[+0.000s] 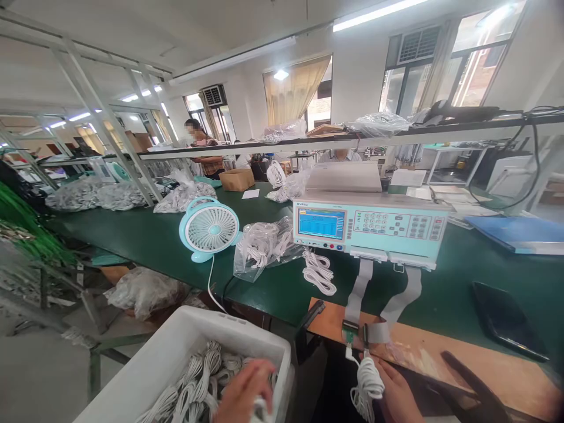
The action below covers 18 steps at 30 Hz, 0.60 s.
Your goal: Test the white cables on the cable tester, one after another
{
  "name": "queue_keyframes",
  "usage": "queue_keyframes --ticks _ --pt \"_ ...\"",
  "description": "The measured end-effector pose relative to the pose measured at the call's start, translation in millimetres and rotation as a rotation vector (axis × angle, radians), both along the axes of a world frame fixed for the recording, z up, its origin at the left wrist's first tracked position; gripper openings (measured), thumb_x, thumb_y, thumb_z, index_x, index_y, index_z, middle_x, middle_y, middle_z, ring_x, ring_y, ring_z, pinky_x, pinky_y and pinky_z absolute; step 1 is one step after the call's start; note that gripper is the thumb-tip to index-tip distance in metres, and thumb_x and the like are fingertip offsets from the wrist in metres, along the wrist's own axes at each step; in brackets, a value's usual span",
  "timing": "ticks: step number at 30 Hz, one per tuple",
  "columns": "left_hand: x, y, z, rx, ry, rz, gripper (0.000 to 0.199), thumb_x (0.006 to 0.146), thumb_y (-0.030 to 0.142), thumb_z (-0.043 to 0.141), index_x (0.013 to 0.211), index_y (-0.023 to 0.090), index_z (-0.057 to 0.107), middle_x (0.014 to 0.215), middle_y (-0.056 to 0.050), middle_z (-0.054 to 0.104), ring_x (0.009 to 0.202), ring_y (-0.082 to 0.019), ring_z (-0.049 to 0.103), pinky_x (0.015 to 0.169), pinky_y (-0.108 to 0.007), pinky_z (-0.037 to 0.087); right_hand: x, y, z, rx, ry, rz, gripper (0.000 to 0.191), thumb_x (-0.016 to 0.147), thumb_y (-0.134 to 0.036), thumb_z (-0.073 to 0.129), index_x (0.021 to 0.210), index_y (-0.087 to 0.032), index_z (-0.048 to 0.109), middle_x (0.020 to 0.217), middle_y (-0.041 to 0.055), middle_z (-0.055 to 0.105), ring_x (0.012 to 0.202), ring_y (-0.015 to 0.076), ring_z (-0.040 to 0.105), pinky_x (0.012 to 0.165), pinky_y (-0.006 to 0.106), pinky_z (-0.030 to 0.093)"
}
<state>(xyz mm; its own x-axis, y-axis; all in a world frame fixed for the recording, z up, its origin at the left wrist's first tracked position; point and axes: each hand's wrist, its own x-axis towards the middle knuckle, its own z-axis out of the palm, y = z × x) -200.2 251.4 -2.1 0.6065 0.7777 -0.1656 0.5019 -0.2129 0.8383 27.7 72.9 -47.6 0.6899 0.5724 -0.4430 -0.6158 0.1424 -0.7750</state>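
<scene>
My left hand (247,390) is over the white bin (176,329), blurred, above bundles of white cable (194,382); whether it grips one is unclear. At the wooden board's front edge, my right hand (394,388) has its fingers closed round a coiled white cable (369,379). A white plug (350,353) from that cable meets a small green circuit board (349,335). Two grey ribbon cables (359,291) run from there up to the tester (370,229), whose blue screen is lit.
A light blue fan (211,229), a bag of white cables (264,244) and a loose white coil (319,273) lie on the green table (273,299). A black phone (506,317) is at the right. A person (205,147) stands beyond the shelf.
</scene>
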Motion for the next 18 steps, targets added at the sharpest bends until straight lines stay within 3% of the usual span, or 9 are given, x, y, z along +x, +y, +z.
queue_keyframes --ticks 2,5,7,13,18 --pt "51 -24 0.0 -0.288 -0.07 -0.113 0.053 0.073 0.071 0.037 0.082 0.024 0.062 0.041 0.003 0.053 0.041 -0.016 0.05 0.045 -0.025 0.04 -1 0 1.2 0.014 -0.015 -0.002 0.038 0.052 -0.046 0.085 0.073 -0.017 0.073 0.07 0.0038 0.069 0.076 0.024 0.064 0.061 0.026 0.05" --pt "111 -50 0.1 -0.415 -0.124 -0.243 0.048 0.073 0.065 0.046 0.079 0.019 0.058 0.038 0.003 0.048 0.035 -0.011 0.042 0.039 -0.021 0.03 -2 0 1.2 0.048 -0.024 0.007 0.038 0.052 -0.046 0.085 0.072 -0.016 0.073 0.068 0.0035 0.068 0.074 0.0227 0.063 0.059 0.024 0.049" --pt "135 -56 -0.3 -0.474 -0.126 -0.272 0.048 0.073 0.065 0.046 0.074 0.019 0.056 0.035 0.003 0.045 0.031 -0.011 0.038 0.037 -0.021 0.026 -2 0 -0.2 0.077 -0.022 0.03 0.038 0.054 -0.045 0.085 0.075 -0.016 0.073 0.069 0.0038 0.069 0.073 0.0222 0.063 0.059 0.025 0.048" --pt "157 -57 -14.1 -0.558 -0.157 -0.173 0.052 0.067 0.07 0.051 0.055 0.02 0.043 0.039 0.004 0.039 0.036 -0.012 0.042 0.04 -0.023 0.03 -2 0 -1.8 0.065 -0.039 0.016 0.04 0.053 -0.044 0.085 0.075 -0.014 0.071 0.068 0.0044 0.07 0.066 0.0221 0.064 0.06 0.027 0.049" --pt "164 -68 -29.9 -0.625 -0.246 -0.144 0.049 0.067 0.064 0.056 0.059 0.016 0.052 0.051 0.0 0.048 0.043 -0.012 0.044 0.044 -0.025 0.034 -5 1 4.0 0.071 -0.027 -0.009 0.04 0.051 -0.046 0.084 0.069 -0.015 0.066 0.065 0.0043 0.069 0.059 0.0239 0.063 0.052 0.029 0.048"
